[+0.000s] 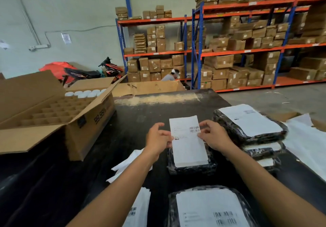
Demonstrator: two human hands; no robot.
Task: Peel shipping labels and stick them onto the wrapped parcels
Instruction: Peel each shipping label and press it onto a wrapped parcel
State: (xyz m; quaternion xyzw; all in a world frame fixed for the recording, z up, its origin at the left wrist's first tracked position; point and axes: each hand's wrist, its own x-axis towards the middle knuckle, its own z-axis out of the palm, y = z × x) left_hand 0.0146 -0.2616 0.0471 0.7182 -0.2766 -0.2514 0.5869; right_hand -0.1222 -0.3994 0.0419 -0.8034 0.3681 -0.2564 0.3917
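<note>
The left hand (157, 139) pinches the left edge of a white shipping label (187, 140), thumb and fingers curled onto the paper about halfway down. The right hand (214, 136) pinches the right edge beside the barcode, fingers curled the same way. Between them the label is held over a black wrapped parcel (192, 169) that lies on the dark bench (134, 120); the near end of the label lies over the parcel's top, and whether it is already stuck down cannot be told.

Just right of the right hand stands a stack of labelled parcels (250, 126), each black with a white label on top. Nearer, at the bottom edge, lies another labelled parcel (211, 207) with barcodes showing. To its left lies a sheet with barcodes (137, 209), and loose white paper (127, 165) lies under the left forearm. More white sheets (307, 140) spread at the right edge.

On the left of the bench stands an open cardboard box (58, 113) with a grid of dividers, a few white caps (84, 93) at its far end. Far behind, orange and blue shelves (229, 50) carry brown cartons, a motorbike (98, 71) is parked by the wall, and a person (170, 75) crouches near the shelves.
</note>
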